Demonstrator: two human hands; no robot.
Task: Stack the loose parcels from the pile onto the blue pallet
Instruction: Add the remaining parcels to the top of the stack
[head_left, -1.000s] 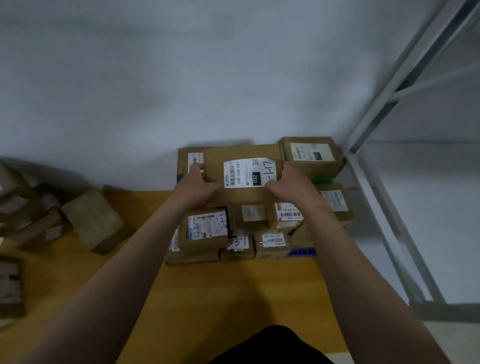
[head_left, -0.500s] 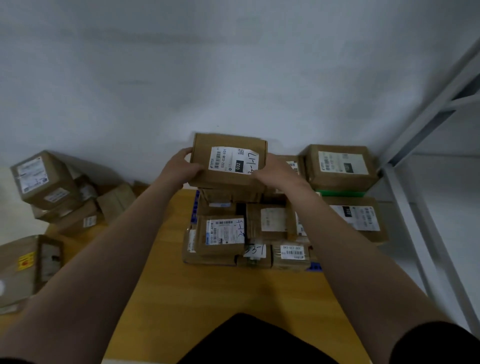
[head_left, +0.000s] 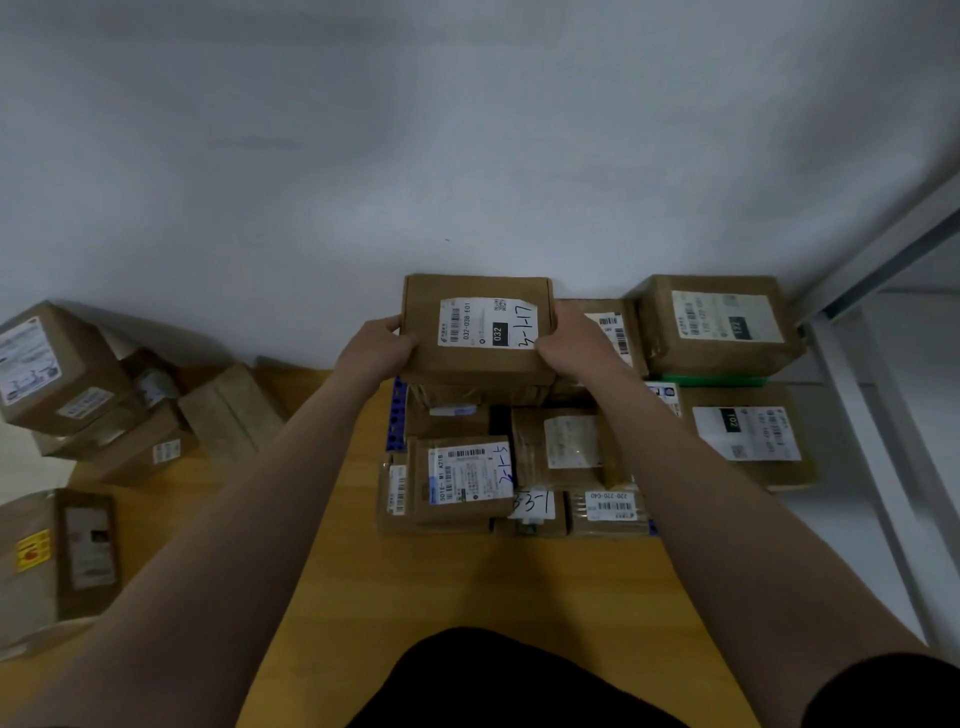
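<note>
I hold a brown cardboard parcel with a white "032" label between both hands, at the back left of the stack on the blue pallet. My left hand grips its left side and my right hand grips its right side. The parcel sits on or just above the parcels under it; I cannot tell which. Several labelled parcels cover the pallet, so only a blue strip shows at its left edge. The loose pile of parcels lies at the far left against the wall.
A tall parcel on a green box stands at the back right of the stack. The grey wall runs right behind. A grey metal rack frame stands at the right. The wooden floor lies in front of me. A large box sits at lower left.
The parcel in my hands has shifted left and back toward the wall, over the stack's back left corner. My view has turned, and more of the left pile shows.
</note>
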